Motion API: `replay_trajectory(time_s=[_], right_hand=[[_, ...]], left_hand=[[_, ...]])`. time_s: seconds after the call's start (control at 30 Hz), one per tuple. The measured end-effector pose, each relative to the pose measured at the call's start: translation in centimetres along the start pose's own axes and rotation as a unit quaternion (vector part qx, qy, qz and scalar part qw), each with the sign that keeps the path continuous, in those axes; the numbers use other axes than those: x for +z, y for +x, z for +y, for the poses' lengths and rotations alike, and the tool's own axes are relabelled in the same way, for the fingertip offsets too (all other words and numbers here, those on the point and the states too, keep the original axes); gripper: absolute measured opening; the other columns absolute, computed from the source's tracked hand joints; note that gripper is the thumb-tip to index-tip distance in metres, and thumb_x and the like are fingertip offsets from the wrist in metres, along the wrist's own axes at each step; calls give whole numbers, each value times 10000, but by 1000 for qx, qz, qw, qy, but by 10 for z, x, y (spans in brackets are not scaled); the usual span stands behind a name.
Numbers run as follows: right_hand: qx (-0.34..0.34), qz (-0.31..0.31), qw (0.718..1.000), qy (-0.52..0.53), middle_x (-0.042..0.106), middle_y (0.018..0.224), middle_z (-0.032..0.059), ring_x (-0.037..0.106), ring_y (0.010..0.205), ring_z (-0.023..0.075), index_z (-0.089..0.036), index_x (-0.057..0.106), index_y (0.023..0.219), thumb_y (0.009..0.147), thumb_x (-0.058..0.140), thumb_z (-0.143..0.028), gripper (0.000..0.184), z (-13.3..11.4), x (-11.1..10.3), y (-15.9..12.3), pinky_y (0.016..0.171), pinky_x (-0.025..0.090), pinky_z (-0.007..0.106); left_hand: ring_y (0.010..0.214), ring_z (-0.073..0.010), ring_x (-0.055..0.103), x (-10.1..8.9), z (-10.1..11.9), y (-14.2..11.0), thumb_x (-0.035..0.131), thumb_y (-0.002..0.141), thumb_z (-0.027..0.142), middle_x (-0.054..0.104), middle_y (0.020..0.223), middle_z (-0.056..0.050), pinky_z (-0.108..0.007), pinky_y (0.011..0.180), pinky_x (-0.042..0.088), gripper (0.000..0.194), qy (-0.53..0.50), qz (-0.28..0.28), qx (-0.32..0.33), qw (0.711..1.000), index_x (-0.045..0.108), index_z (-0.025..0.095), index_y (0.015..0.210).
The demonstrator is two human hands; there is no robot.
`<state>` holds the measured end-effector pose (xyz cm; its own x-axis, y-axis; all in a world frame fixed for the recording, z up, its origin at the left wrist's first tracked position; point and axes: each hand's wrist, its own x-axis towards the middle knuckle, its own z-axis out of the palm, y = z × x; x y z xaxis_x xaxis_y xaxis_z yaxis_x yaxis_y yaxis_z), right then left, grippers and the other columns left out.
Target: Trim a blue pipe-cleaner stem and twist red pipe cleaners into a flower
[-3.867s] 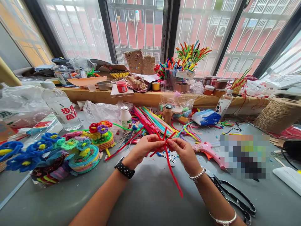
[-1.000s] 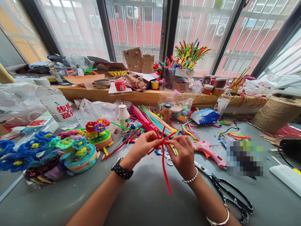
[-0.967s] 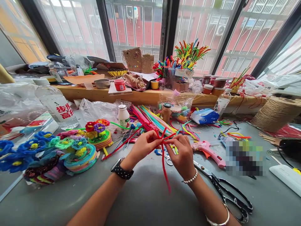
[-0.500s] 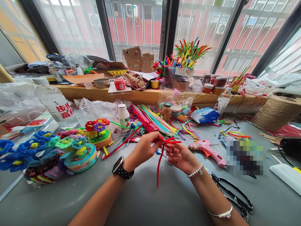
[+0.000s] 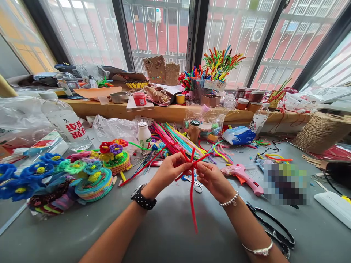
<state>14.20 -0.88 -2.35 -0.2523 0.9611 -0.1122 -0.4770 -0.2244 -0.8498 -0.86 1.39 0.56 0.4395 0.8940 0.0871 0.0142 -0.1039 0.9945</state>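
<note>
Several red pipe cleaners (image 5: 193,199) cross at a centre between my two hands, above the table. One long stem hangs down from the crossing, and shorter ends stick out up and to the sides. My left hand (image 5: 171,171) pinches the crossing from the left, thumb pressed against the fingers. From the right, my right hand (image 5: 214,179) grips it between thumb and fingertips. Just behind and below my hands, small scissors (image 5: 197,187) with blue parts lie on the table, partly hidden.
Pipe-cleaner flower pots (image 5: 93,182) stand at the left. A bundle of coloured pipe cleaners (image 5: 182,137) lies behind my hands. To the right are a pink glue gun (image 5: 244,175), black-framed glasses (image 5: 274,226) and a twine spool (image 5: 320,133). A wooden ledge (image 5: 167,112) crosses the back.
The red pipe cleaners have turned in my fingers, so their ends now spread out more widely and the long stem hangs lower. My right hand has shifted slightly to the right.
</note>
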Motion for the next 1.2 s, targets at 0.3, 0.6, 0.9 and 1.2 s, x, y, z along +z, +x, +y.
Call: replay_trajectory(time_s=[0.3,0.6,0.9,1.2], right_hand=[[35,-77,990,112,372,514,-53,223,438,30,-156,633,757,652,638,-293,172,13,1,3,376,221,138],[38,-62,995,63,417,491,-49,275,431,31,-150,623,661,662,624,-324,173,11,2,3,395,240,153],[-7,-44,996,76,530,587,-18,460,579,64,-156,612,747,663,623,-325,188,15,11,2,540,358,165],[-108,16,991,-79,423,473,-77,313,376,18,-173,506,708,671,610,-319,182,8,8,2,351,181,146]], left_hand=[[514,-83,519,2,5,-1,600,647,289,558,545,15,-189,480,391,184,-26,14,-19,999,520,125,626],[476,-62,509,-3,7,-3,587,666,265,574,536,13,-164,442,355,163,-63,-26,-63,996,520,124,616],[480,-47,508,0,3,-1,590,664,258,561,544,24,-136,376,274,155,-125,-21,-101,987,515,131,614],[469,-64,488,-10,8,-3,601,637,312,565,527,11,-153,380,274,184,-3,-56,-85,995,549,137,624]])
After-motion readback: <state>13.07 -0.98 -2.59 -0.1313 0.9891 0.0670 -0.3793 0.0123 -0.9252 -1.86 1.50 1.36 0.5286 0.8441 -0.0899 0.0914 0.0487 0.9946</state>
